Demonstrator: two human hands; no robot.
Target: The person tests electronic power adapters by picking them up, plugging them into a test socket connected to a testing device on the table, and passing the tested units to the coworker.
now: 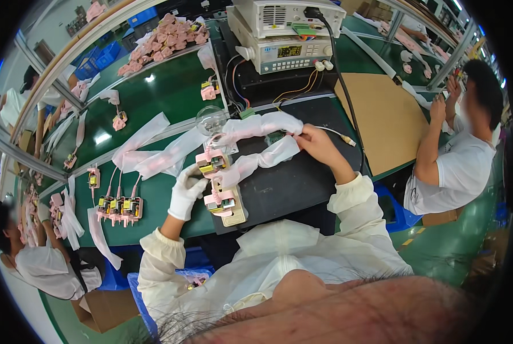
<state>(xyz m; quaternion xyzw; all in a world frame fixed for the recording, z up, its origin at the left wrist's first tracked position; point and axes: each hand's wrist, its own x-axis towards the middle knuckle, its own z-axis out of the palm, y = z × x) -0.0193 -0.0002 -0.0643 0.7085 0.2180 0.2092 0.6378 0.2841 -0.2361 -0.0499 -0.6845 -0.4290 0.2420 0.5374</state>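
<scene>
My left hand (188,192), in a white glove, has its fingers curled at the left edge of an open pink power adapter (212,164) with its circuit parts showing. A second open adapter (220,200) lies just nearer, on a beige test socket block (234,217). Two white-sleeved cables (263,127) run rightward from these adapters. Bare and closed, my right hand (320,148) pinches the cables' right ends, their tips partly hidden by the fingers. A clear glass bulb (211,119) stands just beyond the upper adapter. A loose cable plug (347,139) lies beyond my right hand.
Two stacked test instruments (291,54) stand at the back. Several open adapters (119,208) lie to the left, and a pink heap (164,43) lies farther back. A cardboard sheet (382,117) covers the bench at right. Co-workers sit on both sides, one person (454,155) at right.
</scene>
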